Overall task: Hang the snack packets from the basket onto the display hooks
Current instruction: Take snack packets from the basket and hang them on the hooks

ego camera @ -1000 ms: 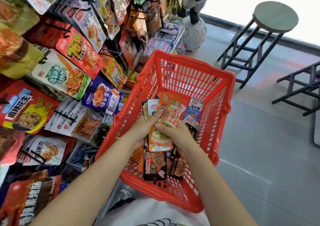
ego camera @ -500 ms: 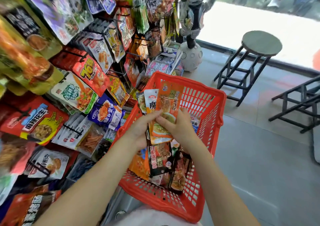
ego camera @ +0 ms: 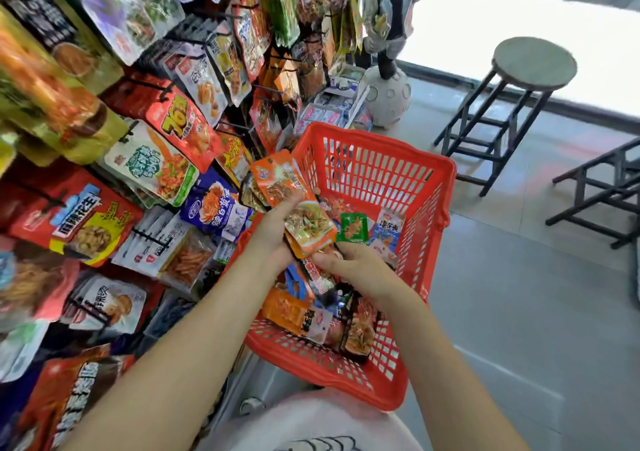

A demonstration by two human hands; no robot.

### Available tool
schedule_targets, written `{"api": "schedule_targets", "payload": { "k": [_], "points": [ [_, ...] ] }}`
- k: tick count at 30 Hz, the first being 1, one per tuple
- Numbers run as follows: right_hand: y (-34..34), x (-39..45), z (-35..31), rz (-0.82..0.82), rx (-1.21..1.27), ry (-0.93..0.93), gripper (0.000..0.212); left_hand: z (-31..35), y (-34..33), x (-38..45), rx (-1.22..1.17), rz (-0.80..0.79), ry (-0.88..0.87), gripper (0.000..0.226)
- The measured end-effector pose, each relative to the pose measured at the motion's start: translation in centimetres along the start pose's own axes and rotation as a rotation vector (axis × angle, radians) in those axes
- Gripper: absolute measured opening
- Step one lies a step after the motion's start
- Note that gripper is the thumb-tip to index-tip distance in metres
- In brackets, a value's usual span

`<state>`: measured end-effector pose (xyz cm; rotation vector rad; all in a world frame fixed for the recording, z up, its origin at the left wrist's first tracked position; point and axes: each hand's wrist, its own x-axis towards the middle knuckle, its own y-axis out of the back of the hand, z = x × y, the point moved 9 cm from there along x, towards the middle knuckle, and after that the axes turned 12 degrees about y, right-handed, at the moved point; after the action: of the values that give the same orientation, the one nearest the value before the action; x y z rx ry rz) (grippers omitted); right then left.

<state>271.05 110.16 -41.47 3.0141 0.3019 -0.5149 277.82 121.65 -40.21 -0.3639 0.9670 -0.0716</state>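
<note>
The left hand (ego camera: 273, 232) has lifted a small stack of orange snack packets (ego camera: 294, 201) up and tipped it toward the display rack (ego camera: 194, 104). Half a second ago both hands held this stack straight up over the red basket (ego camera: 374, 160). Now only the left hand holds it, with the thumb pressed on the front and the fingers curled behind. The right hand (ego camera: 353, 267) has let go and dropped lower. It reaches down among the other packets in the basket (ego camera: 301, 315), and its fingers curl downward. I cannot tell if they are pinching a packet or only touching one, because the fingertips are hidden behind the hand and the heap. I think the stack is on its way to a hook, but it is not hung yet. Many packets lie loose in the basket, so most of the job is left. I cannot see which hook is free, since hanging bags cover almost all of the rack. The top left of the rack is very blurry. The holes in the tops of the held packets are too small to make out. How many packets are in the stack is also hard to count.
</note>
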Motion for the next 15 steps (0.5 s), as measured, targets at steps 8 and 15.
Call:
{"api": "schedule_targets", "payload": {
  "k": [8, 15],
  "points": [
    [0.8, 0.0, 0.9, -0.033, 0.043, 0.0, 0.026, 0.2, 2.5, -1.2, -0.059, 0.088, -0.038, 0.022],
    [6.3, -0.4, 0.1, 0.42, 0.155, 0.094, 0.015, 2.7, 4.0, -2.9, -0.061, 0.089, -0.1, 0.019]
  ]
}}
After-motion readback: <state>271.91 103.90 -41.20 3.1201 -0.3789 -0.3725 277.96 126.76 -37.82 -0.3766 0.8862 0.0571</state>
